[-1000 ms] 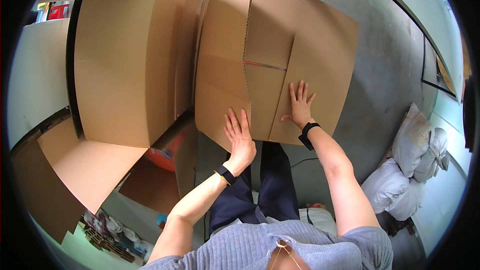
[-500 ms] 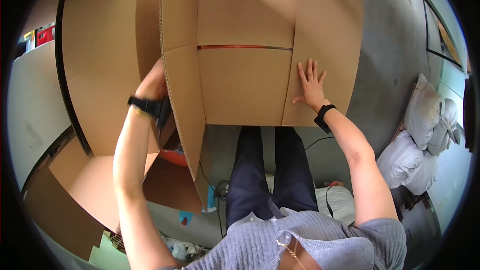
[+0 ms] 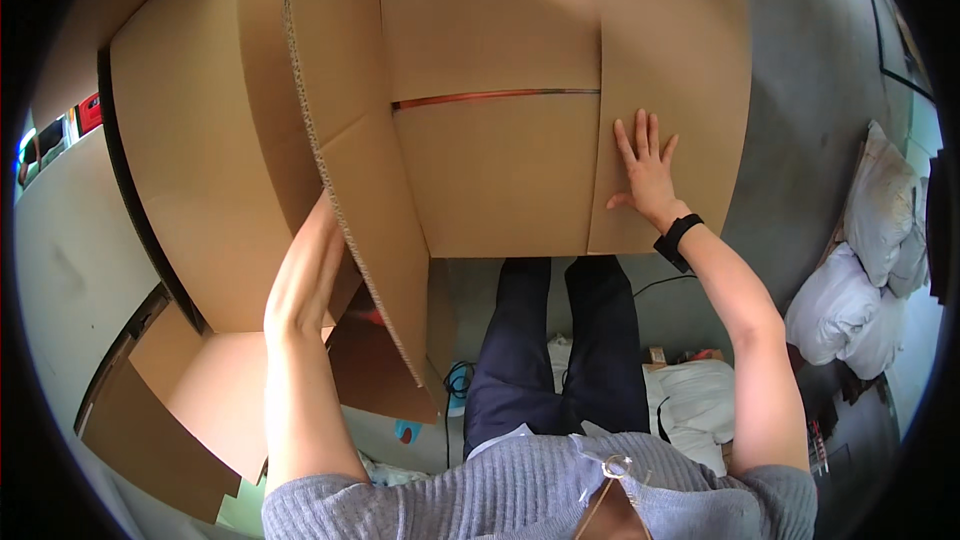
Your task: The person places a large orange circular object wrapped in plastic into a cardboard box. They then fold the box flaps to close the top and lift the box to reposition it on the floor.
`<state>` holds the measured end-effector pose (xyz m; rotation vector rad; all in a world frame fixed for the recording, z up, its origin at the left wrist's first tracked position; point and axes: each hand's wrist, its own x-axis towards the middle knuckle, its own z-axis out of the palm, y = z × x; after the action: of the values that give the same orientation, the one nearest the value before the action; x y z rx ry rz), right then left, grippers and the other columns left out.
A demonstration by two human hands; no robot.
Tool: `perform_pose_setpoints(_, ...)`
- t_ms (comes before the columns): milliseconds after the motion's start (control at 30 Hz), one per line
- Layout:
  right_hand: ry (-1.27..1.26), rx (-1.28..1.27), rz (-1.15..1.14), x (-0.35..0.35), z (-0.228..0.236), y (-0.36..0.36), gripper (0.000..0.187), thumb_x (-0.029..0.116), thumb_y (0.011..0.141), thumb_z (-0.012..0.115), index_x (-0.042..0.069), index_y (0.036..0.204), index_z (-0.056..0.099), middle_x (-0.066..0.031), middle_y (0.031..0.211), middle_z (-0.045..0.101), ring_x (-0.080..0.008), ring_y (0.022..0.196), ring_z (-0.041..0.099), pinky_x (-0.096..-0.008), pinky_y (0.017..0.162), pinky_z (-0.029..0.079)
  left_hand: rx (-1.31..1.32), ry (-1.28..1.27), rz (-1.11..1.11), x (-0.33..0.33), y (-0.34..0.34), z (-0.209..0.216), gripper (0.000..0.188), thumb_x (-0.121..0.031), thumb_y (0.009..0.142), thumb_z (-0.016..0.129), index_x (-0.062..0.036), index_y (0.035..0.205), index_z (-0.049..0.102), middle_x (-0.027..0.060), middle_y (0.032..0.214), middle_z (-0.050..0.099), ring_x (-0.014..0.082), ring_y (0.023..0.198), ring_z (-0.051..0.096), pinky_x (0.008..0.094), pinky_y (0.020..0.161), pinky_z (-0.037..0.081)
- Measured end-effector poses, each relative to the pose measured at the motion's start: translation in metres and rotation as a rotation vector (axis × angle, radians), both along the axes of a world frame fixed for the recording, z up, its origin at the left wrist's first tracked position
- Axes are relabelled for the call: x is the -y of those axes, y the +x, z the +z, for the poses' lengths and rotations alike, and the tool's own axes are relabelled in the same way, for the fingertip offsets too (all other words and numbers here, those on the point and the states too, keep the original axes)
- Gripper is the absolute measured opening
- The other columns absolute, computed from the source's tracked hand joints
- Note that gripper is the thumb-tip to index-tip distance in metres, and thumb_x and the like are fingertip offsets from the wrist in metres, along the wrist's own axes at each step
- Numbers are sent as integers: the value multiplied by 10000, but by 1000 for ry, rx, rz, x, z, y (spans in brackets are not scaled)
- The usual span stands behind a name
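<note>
A large brown cardboard box (image 3: 500, 170) stands before me, with a thin reddish-edged gap running between its two middle panels. My right hand (image 3: 652, 175) lies flat on the right-hand cardboard flap (image 3: 670, 60), fingers spread, holding nothing; a black band circles that wrist. On the left, a tall cardboard flap (image 3: 345, 160) stands edge-on toward me. Behind it reaches my left forearm (image 3: 305, 280), and the flap's edge covers the left hand, so its fingers cannot be seen.
Another open cardboard box (image 3: 180, 140) sits at the left beside a grey-white panel (image 3: 75, 240). Stuffed white sacks (image 3: 845, 305) lean at the right. By my legs are a pale sack (image 3: 690, 400) and a black cable (image 3: 458, 380) on the floor.
My left arm has pushed deeper behind the tall flap, hiding the hand and its wristband. The right hand stays flat on the right flap. The view has shifted slightly.
</note>
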<state>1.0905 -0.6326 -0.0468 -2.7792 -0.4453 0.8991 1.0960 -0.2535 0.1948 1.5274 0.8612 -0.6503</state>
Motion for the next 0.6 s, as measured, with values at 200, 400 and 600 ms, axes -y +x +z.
perform_pose_setpoints(200, 141, 151, 164, 0, 11, 22, 1176, 560, 575, 752, 141, 1491, 145, -240, 1526, 50, -428, 1407, 49, -639, 1075, 126, -89, 58, 254, -23, -16, -41, 438, -245, 980, 412, -2, 1344, 430, 86, 1341, 458, 175, 1232, 415, 294, 1034, 327)
perform_pose_setpoints(400, 119, 497, 280, -59, -32, 110, 747, 629, 841, 457, 234, 1455, 299, -160, 1515, 217, -357, 1395, 186, -604, 1099, 29, -27, 125, -85, -41, -22, -60, 387, -218, 965, 444, 8, 1272, 505, 76, 1227, 543, 160, 1117, 487, 286, 929, 397)
perform_pose_setpoints(600, 213, 534, 212, -74, -39, 111, 633, 617, 871, 425, 332, 1429, 331, -117, 1506, 258, -310, 1395, 206, -648, 1072, -5, -169, 365, -254, -45, -36, -64, 376, -245, 974, 440, 10, 1238, 521, 69, 1180, 568, 171, 1078, 511, 302, 906, 415)
